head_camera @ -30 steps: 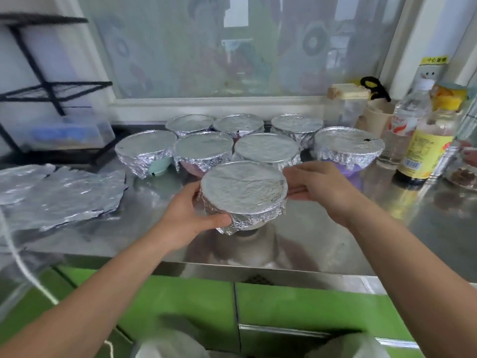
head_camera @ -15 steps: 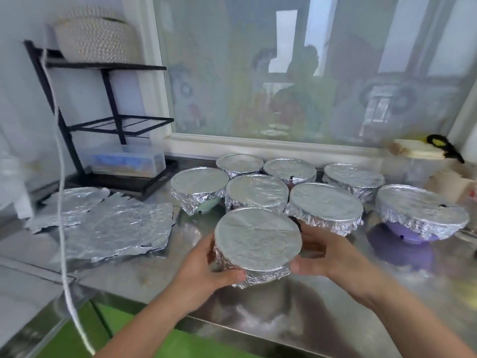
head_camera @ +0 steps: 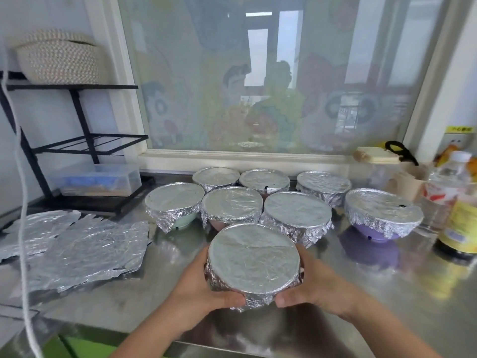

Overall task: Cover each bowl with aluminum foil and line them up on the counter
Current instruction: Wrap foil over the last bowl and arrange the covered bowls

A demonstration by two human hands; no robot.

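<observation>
While spare foil sheets (head_camera: 85, 251) lay crumpled at the far left of the steel counter (head_camera: 387, 293), in front of a black rack (head_camera: 77, 146), the covered bowls began just beside them with a teal bowl (head_camera: 174, 202) at the left end of the front row.

Seven wrapped bowls stood there in two loose rows below the window, some touching, the rows not straight.

Nearer the counter's front edge, the left hand (head_camera: 198, 288) cupped the left side of the held bowl (head_camera: 254, 259), fingers curled round its crimped foil skirt and thumb tucked under the near rim. That bowl sat in front of the middle of the front row, its foil top flat and taut; whether its base touched the counter could not be told. The right hand (head_camera: 317, 285) gripped the opposite side in the same way, fingers wrapped round the skirt.

Further right, a purple bowl (head_camera: 382, 213) stood a little apart, small dark tears showing in its foil, and bottles (head_camera: 462, 220) crowded the right end.

The likely trouble was squeezing: both hands bore on thin foil, which could tear or slip off the rim. Pushing the bowl into the crowded front row could also snag its skirt on a neighbour's or knock the rows further out of line.
</observation>
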